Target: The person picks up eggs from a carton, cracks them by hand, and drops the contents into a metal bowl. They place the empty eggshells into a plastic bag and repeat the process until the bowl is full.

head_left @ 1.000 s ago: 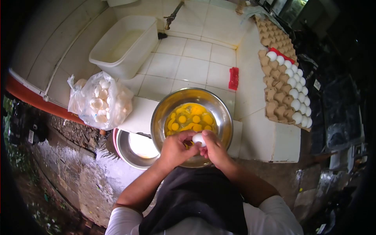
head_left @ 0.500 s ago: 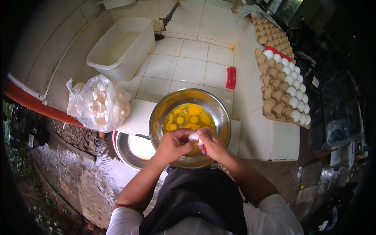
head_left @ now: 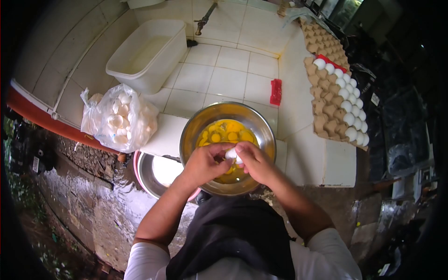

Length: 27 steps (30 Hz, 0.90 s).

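A white egg (head_left: 231, 153) is held between my two hands, over a wide steel bowl (head_left: 266, 128). My left hand (head_left: 207, 163) has its thumb and fingers closed at the left side of the egg. From the other side, my right hand (head_left: 255, 162) pinches it with the thumb on top. Fingers cover much of the shell. Below them, several raw yolks (head_left: 216, 137) float in clear egg white inside the bowl.
On the left are a clear bag of eggshells (head_left: 119, 119), a white plastic tub (head_left: 151, 74) and a lower steel basin (head_left: 147, 175). A carton tray (head_left: 322, 109) with white eggs (head_left: 350, 107) sits on the right ledge. A red object (head_left: 276, 92) lies on the tiles near a tap (head_left: 201, 23).
Both hands, still on the egg, have shifted slightly forward over the bowl. The view has moved a little.
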Tool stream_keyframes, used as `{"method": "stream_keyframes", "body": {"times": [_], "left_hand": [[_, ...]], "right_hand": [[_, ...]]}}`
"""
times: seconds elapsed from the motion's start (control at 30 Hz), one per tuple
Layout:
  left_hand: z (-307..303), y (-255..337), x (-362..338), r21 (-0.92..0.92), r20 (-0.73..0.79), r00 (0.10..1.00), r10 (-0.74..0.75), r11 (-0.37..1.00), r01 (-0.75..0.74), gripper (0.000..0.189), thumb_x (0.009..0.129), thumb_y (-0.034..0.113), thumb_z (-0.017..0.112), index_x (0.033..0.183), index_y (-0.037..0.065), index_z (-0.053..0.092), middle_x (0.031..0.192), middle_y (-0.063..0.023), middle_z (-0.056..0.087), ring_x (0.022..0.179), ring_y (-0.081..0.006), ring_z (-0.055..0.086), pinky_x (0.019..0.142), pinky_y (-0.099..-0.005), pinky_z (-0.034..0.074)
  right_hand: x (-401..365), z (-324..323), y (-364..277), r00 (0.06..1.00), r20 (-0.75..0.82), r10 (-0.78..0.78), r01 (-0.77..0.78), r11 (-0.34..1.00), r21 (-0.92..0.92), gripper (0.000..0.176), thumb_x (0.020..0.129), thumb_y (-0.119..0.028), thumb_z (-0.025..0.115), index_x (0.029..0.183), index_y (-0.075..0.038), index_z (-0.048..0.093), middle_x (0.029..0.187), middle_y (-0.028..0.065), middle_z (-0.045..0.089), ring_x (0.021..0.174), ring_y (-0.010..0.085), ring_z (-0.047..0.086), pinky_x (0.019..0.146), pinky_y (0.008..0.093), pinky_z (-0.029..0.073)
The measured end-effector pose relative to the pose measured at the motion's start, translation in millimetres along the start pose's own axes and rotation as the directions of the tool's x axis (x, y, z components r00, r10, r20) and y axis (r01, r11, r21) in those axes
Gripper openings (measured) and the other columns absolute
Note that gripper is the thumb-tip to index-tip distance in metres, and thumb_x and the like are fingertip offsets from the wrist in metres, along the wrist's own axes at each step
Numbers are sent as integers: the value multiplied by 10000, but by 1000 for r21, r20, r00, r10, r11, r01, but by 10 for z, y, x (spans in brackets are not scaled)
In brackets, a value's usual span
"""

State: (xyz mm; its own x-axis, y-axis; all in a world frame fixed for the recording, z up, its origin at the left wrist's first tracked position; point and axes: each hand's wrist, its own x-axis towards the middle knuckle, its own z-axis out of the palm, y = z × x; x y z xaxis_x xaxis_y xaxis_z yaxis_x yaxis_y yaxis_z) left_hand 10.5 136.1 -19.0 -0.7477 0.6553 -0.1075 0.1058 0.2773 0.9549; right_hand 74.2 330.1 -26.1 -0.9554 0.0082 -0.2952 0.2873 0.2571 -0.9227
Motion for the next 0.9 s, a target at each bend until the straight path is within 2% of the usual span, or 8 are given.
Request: {"method": "stream_keyframes", "body": {"times": [0.03, 0.1, 0.2, 0.43, 0.6, 0.73, 0.8, 0.9], "left_hand": [[16, -28, 0, 0, 1, 1000, 1, 1000, -1, 440, 796, 127, 676, 1225, 34, 641, 789, -60, 670, 687, -113, 631, 662, -262, 511], [52, -81, -2, -365, 16, 999, 39, 930, -30, 406, 848, 68, 656, 1244, -14, 613, 856, -55, 682, 701, -111, 624, 655, -244, 508], [-6, -108, -42, -547, 38, 999, -12, 837, 30, 376, 881, 24, 647, 1248, -39, 600, 913, -61, 686, 727, -112, 634, 656, -230, 514], [-341, -50, -296, -579, -116, 991, -70, 815, -11, 372, 869, 28, 677, 1230, -29, 607, 905, -82, 704, 738, -104, 651, 648, -223, 525], [-886, -171, -634, -368, -389, 917, -90, 927, -65, 381, 878, 91, 672, 1232, -26, 593, 891, -74, 710, 739, -146, 692, 606, -243, 521], [-1523, -8, -871, -365, -737, 623, -262, 930, -42, 326, 906, 118, 635, 1196, -25, 600, 879, -106, 716, 688, -156, 687, 550, -222, 496], [-1839, -67, -916, -282, -807, 552, -212, 958, -44, 346, 901, 162, 659, 1191, -17, 600, 884, -104, 716, 671, -150, 680, 525, -218, 487], [-2236, -180, -798, -55, -835, 543, -86, 996, 72, 390, 883, 225, 701, 1147, -46, 608, 856, -103, 712, 656, -131, 666, 528, -225, 482]], "right_hand": [[-17, -20, -48, 997, 64, 41, -45, 997, 56, 483, 1019, -458, 451, 1179, -19, 574, 911, 95, 657, 774, 157, 632, 630, 282, 500], [-76, -29, -149, 996, 82, 25, -36, 990, 133, 513, 1019, -470, 442, 1229, -14, 545, 919, 86, 649, 744, 127, 612, 597, 260, 489], [-141, -50, -244, 995, 99, 17, -37, 978, 205, 579, 1018, -493, 424, 1317, -1, 483, 945, 91, 641, 696, 102, 583, 564, 242, 476], [-307, -187, -108, 997, 8, 83, -83, 983, 165, 560, 1024, -503, 381, 1365, -68, 475, 979, 99, 655, 656, 89, 548, 557, 212, 430], [-455, -197, 107, 987, 2, 160, -158, 972, 174, 459, 1034, -426, 403, 1315, -90, 541, 966, 85, 671, 667, 87, 554, 589, 211, 437], [-548, -142, 200, 984, 21, 177, -178, 971, 157, 406, 1027, -390, 451, 1276, -93, 574, 973, 78, 674, 672, 89, 557, 601, 210, 438], [-569, -124, 193, 985, 20, 170, -171, 970, 174, 384, 1023, -374, 474, 1262, -94, 583, 976, 75, 675, 676, 89, 560, 607, 211, 439], [-600, -76, 116, 978, 27, 205, -207, 964, 164, 328, 1008, -304, 532, 1232, -70, 589, 976, 73, 664, 742, 97, 589, 635, 218, 457]]}}
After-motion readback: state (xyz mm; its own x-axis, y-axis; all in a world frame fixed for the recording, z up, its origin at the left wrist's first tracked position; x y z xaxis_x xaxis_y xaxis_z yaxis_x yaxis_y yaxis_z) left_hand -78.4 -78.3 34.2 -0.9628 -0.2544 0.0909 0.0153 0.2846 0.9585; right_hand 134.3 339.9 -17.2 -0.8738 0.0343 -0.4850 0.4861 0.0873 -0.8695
